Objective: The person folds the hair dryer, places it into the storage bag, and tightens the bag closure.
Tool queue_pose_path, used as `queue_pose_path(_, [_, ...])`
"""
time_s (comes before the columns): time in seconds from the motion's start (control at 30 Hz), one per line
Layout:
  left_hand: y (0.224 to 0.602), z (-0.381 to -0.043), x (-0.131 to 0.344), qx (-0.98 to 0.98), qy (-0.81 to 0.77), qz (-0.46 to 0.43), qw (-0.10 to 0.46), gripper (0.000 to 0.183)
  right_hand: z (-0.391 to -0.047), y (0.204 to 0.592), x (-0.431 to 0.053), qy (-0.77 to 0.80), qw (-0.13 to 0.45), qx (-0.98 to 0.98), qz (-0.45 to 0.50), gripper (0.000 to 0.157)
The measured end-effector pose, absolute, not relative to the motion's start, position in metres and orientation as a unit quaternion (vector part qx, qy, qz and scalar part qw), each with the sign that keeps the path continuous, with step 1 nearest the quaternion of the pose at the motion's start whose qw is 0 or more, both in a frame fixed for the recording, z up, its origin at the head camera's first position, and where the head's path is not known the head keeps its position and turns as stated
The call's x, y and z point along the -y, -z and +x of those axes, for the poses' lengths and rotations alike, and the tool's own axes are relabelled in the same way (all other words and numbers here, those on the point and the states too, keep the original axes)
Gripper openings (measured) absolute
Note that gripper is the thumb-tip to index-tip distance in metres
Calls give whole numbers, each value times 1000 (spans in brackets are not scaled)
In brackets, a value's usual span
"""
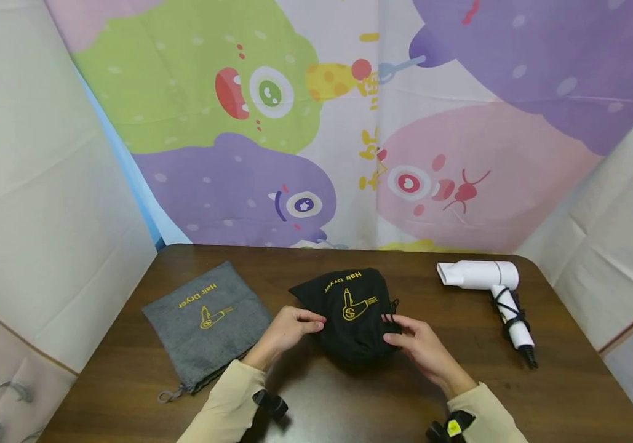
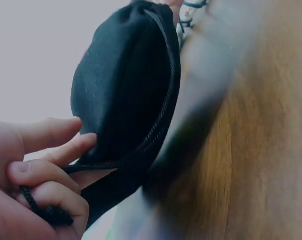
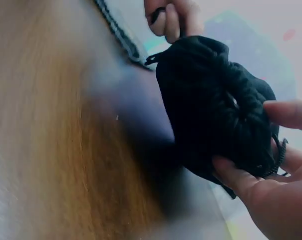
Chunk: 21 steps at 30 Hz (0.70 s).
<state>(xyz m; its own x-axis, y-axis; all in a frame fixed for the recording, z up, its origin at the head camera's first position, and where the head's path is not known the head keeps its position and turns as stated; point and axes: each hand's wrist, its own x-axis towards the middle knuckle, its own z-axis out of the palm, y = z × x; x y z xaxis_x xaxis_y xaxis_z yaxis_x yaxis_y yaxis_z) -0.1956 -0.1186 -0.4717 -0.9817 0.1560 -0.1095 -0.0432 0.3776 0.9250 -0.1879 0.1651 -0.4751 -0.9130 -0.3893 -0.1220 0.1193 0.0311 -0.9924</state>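
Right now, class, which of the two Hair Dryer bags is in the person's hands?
The black bag, with the left hand and right hand gripping it; the grey bag lies on the table.

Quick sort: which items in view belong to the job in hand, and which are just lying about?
Likely in the job:
black pouch, gripped by the right hand
its drawstring end, held in the left hand

Likely just lying about, held by neither hand:
grey pouch
white hair dryer
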Motion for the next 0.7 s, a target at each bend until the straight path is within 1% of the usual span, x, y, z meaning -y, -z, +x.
queue_pose_path(0.13, [477,-207,114,-827,-556,17,80,16,-202,481,-160,676,176,-712,-73,52])
queue_pose_path(0.37, [482,-224,106,-824,-564,2,64,16,-223,484,-156,670,164,-722,-53,52])
queue_pose_path(0.6, [489,-234,96,-816,-574,-9,64,18,-235,487,-159,650,144,-744,-45,51])
queue_pose_path(0.7, [491,-237,95,-806,-587,-26,72,19,-238,488,-161,641,137,-754,-39,48])
